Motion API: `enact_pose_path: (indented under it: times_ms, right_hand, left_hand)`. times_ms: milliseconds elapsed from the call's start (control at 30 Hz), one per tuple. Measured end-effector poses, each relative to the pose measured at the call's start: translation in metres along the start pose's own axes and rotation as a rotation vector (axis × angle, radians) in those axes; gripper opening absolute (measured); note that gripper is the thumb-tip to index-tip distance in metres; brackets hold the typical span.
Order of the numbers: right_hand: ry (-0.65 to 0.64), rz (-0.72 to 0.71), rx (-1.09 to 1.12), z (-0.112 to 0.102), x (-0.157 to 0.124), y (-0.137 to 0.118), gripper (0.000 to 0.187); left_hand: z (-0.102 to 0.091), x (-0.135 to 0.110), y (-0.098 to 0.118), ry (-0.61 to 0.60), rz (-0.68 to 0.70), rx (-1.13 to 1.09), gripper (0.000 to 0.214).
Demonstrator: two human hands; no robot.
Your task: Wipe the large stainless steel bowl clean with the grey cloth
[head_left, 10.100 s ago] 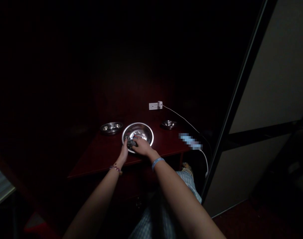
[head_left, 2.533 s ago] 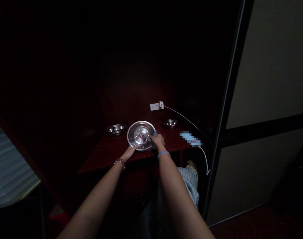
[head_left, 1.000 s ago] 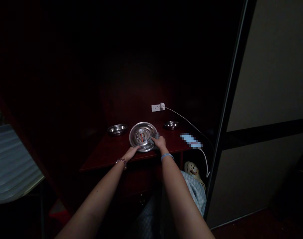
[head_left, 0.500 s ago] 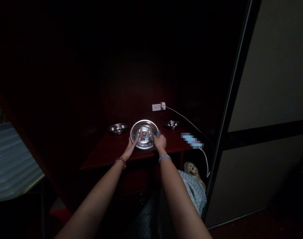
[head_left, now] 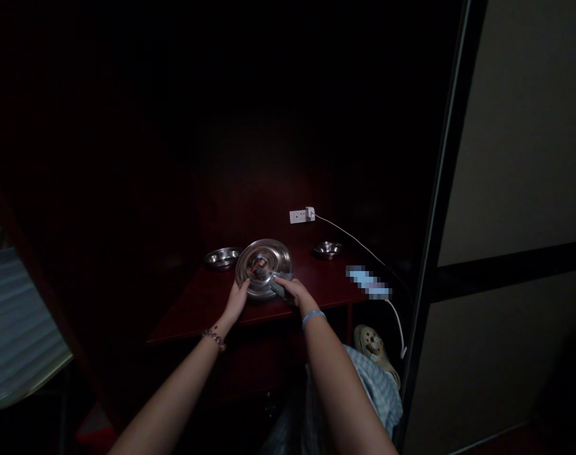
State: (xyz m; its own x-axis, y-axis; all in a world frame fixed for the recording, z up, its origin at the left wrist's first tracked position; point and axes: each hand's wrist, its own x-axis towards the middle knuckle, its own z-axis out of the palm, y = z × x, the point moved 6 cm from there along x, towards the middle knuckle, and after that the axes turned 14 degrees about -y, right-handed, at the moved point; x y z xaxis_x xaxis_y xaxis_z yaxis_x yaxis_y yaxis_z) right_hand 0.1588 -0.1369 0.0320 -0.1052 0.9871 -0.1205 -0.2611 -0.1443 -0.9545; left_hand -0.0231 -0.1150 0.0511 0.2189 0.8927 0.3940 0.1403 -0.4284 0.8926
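A round stainless steel basin (head_left: 273, 253) is held tilted above the front part of the dark red desk, with a red and black label (head_left: 258, 265) near its middle. My left hand (head_left: 237, 299) grips the basin's lower left edge, thumb on the near face and the other fingers hidden behind. In my right hand (head_left: 293, 288) is a grey cloth (head_left: 279, 285), pressed against the lower right of the basin. Smaller steel bowls stand on either side: one bowl (head_left: 222, 258) at the left, another bowl (head_left: 328, 250) at the right.
The dark red desk (head_left: 193, 308) backs onto a wall with a white socket (head_left: 302, 216) and plugged-in charger. Its white cable (head_left: 349, 235) runs right, near a blurred-out blue object (head_left: 367, 282). A beige clog (head_left: 374, 347) shows below. A sliding door panel (head_left: 515, 158) borders the right.
The basin has turned and shifted slightly left and down, its label now slanted. My right hand with the cloth has moved left and down across it. The whole view has shifted slightly.
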Motion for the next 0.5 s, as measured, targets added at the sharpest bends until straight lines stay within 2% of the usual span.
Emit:
enact_pose_path:
  times_ms: [100,200,333,400,500]
  right_hand:
    - [0.029,-0.033,0.022,-0.003,-0.005,-0.004,0.015]
    - [0.086,-0.051,0.016,-0.008,-0.007,-0.005,0.014]
    - [0.168,-0.118,-0.005,-0.015,-0.003,-0.006,0.017]
    - [0.235,-0.163,-0.032,-0.021,-0.001,-0.008,0.020]
    - [0.327,-0.198,-0.097,-0.031,0.001,-0.009,0.026]
  left_hand:
    - [-0.006,-0.001,0.026,-0.109,0.096,0.092,0.054]
    - [-0.009,0.005,0.049,-0.294,0.118,0.164,0.059]
    - [-0.012,0.016,0.070,-0.440,0.098,0.223,0.058]
    - [-0.010,0.021,0.073,-0.461,0.085,0.227,0.057]
    - [-0.006,0.027,0.064,-0.394,0.072,0.180,0.055]
